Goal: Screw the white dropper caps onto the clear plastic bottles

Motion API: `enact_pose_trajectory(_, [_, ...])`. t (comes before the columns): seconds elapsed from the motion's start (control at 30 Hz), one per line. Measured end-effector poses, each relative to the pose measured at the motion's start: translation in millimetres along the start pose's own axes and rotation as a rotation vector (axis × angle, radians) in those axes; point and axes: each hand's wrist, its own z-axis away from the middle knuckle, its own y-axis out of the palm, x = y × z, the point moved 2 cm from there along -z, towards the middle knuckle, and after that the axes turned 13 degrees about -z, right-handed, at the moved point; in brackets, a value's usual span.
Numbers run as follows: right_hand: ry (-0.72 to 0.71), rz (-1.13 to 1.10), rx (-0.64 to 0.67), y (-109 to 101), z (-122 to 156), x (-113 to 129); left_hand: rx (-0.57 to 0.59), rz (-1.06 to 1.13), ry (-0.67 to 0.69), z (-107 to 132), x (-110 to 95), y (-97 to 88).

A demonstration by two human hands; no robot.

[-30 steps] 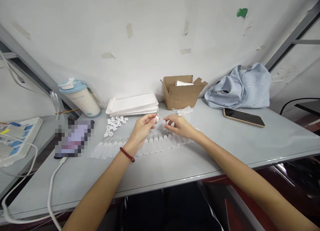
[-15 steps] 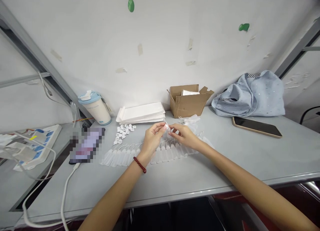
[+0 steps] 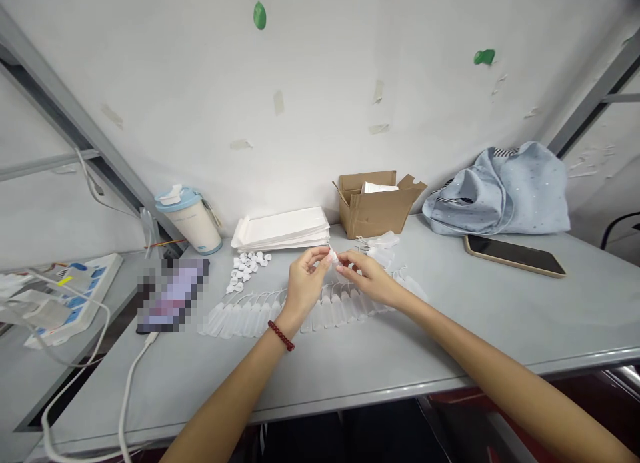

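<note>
My left hand (image 3: 306, 279) and my right hand (image 3: 367, 273) meet above the desk, fingertips pinched on a small white cap-like piece (image 3: 333, 255). Its lower part is mostly hidden by my fingers. Beneath my hands runs a row of translucent flat plastic pieces (image 3: 250, 316), each with a thin curved strand at its top. My left forearm crosses part of this row. To the left of my left hand lies a loose pile of small white caps (image 3: 245, 268). More translucent pieces (image 3: 383, 249) lie heaped beyond my right hand.
White padded envelopes (image 3: 285, 228) are stacked by the wall, beside an open cardboard box (image 3: 380, 213). A tumbler (image 3: 193, 219), a pixelated phone-like object (image 3: 175, 296) with a cable and a power strip (image 3: 80, 303) are at left. A blue bag (image 3: 500, 193) and phone (image 3: 515, 255) lie at right.
The view has shifted very slightly. Both hands stay together on the small white piece, with only a slight movement of the fingers.
</note>
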Motion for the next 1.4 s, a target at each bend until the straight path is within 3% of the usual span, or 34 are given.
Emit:
enact_pose_trajectory(0.27, [0.076, -0.178, -0.103, 0, 3, 1, -0.019, 0.01, 0.001, -2, 2, -2.2])
enact_pose_trajectory(0.63, [0.203, -0.412, -0.074, 2, 3, 9, 0.002, 0.048, -0.064, -4, 1, -6.4])
enact_pose_trajectory(0.83, [0.251, -0.596, -0.131, 2, 4, 5, 0.085, 0.096, -0.086, -7, 4, -9.2])
enact_pose_trajectory(1.07, [0.395, -0.894, -0.151, 1, 6, 6, 0.175, 0.187, -0.026, -4, -7, -8.5])
enact_pose_trajectory(1.2, [0.453, -0.946, -0.165, 1, 7, 9, 0.203, 0.191, -0.007, -5, -10, -10.7])
enact_pose_trajectory(1.4, [0.429, -0.953, -0.139, 5, 7, 11, 0.144, 0.148, 0.001, -6, -8, -11.5])
